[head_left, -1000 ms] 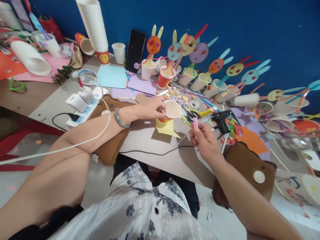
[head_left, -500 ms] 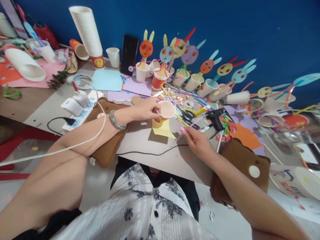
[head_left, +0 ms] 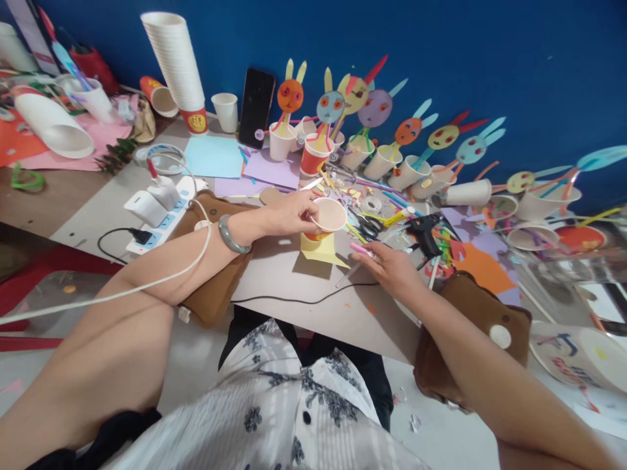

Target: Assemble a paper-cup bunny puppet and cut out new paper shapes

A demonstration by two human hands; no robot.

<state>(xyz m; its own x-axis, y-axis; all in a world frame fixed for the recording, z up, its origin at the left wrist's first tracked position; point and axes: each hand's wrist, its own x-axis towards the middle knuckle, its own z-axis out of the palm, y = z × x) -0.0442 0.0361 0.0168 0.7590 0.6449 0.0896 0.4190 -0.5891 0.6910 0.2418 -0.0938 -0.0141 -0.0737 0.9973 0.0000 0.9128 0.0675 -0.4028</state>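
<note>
"Cup [head_left: 332,214] with the white inside: where, exactly?"

"Around the middle of the table [head_left: 264,277], mouth up, with a piece of yellow paper [head_left: 321,250] right below. Impossible to tell whether resting there or lifted slightly."

"And the left hand [head_left: 294,214]?"

"Closed to a pinch, thumb and fingers on the left side of the cup's rim. At the wrist, a grey bangle [head_left: 227,239]."

"The right hand [head_left: 392,267]?"

"Just right of the yellow paper, fingertips drawn together on a slim pink thing [head_left: 361,249], one end jutting left. Too small to identify."

"Anything close by?"

"Scissors [head_left: 369,228] behind the right hand, a black glue gun [head_left: 425,235] farther right, a black cable [head_left: 304,301] along the near edge."

"And at the back?"

"Long-eared paper faces [head_left: 290,96] in a row of cups [head_left: 282,142] before the blue wall [head_left: 490,52]; left of those, a leaning phone [head_left: 256,108], then a tall stack of cups [head_left: 174,65]."
</note>
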